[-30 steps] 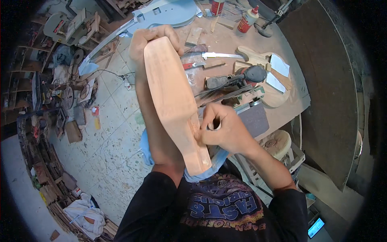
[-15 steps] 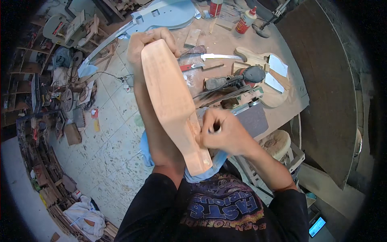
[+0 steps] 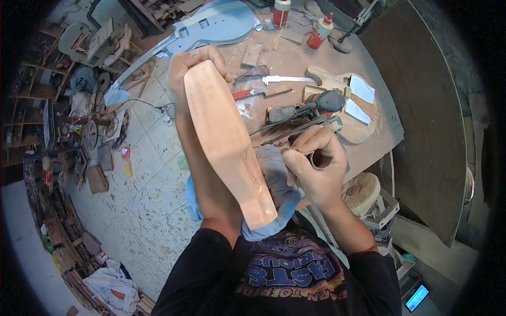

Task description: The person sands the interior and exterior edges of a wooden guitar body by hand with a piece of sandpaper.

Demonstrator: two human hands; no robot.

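Observation:
A long, pale shaped wooden block [image 3: 224, 124] slants up from my lap, its near end lying against a light blue cloth [image 3: 276, 184]. It has a wide far part, a step down, and a narrower near part with a rough patch along its right side. My left hand [image 3: 199, 62] wraps its fingers over the far end; the palm is partly hidden behind the wood. My right hand [image 3: 320, 168] is apart from the block, just right of it above the cloth. Its thumb and fingers are curled into a pinch; whatever they hold is hard to make out.
On the bench [image 3: 377, 145] lie a light blue guitar body [image 3: 219, 26], a bare wooden guitar body [image 3: 361, 124], a hand saw [image 3: 287, 79], a power sander [image 3: 329, 101] and glue bottles [image 3: 320, 32]. A round padded stool [image 3: 361, 189] stands right; wood scraps [image 3: 68, 253] line the left.
My right hand has moved away from the block's rough side, to the right and slightly up, uncovering that side and more cloth. The left hand still grips the far end, now slightly lower.

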